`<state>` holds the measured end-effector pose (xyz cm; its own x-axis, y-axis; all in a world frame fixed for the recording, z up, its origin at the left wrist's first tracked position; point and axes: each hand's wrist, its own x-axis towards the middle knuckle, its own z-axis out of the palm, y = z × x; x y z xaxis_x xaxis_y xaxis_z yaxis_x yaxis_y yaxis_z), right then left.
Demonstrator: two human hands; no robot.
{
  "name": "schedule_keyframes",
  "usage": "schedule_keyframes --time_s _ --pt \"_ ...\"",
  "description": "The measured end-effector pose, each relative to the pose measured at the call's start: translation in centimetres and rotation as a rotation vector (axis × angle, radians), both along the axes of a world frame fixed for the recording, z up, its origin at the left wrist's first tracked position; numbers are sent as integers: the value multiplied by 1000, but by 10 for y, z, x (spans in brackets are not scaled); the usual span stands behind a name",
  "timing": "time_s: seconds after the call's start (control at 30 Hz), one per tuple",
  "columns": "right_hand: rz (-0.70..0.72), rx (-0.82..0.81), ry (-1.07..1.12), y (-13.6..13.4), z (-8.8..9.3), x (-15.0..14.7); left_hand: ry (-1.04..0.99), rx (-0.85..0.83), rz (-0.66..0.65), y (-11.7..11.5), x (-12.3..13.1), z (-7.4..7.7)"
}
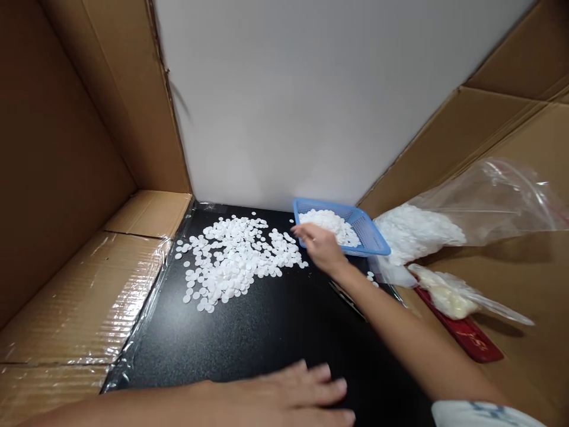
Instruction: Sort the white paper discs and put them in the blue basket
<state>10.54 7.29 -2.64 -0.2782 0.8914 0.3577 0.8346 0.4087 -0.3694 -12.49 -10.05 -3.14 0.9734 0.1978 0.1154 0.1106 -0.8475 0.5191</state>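
Open black tabletop [267, 323] before white discs [231, 273], blue basket [371, 233] blocking back right

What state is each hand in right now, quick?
Left hand: open, palm down, over the black tabletop.
Right hand: partly curled by the blue basket; whether it holds anything can't be told.

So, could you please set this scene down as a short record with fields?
Left hand: fingers extended, over the black tabletop
Right hand: fingers curled, by the blue basket; grip unclear
Basket contents: white discs
Loose discs: scattered and heaped, left of the basket
Large clear bag: white contents, right of the basket
Smaller bag: yellowish contents, on a red object
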Motion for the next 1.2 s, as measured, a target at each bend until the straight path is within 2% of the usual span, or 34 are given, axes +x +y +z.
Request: schedule_keyframes --time_s 0.1,0.17,0.2,0.27,0.33,0.47,0.6,0.73,0.87,1.1,1.2 --pt "121 -55 -52 -25 -29 -37 13 351 557 20 -24 -16" --pt "57 -121 -108 -33 -42 -51 107 513 891 41 -42 -30" --pt "2 -180 -151 -35 -45 -56 149 553 980 51 -50 -36" --pt "-80 -291 -231 -36 -45 -64 244 562 1044 70 -59 -44" --pt "-86 -334 -265 -36 -42 -70 322 550 1060 85 -57 -44" --pt "-36 -301 -256 -44 -39 -80 360 572 1052 107 -37 -38" --pt "70 -214 -236 -60 -42 -80 287 643 940 109 -24 -43" --pt "190 -170 -256 -81 -41 -70 167 709 861 82 -17 -49" --pt "263 -162 -282 -104 -40 -54 102 733 813 49 -9 -45" --pt "352 -191 -325 -141 -38 -19 179 679 732 10 -8 -33" --pt "387 -192 -346 -155 -36 -5 194 663 737 -2 -11 -30"
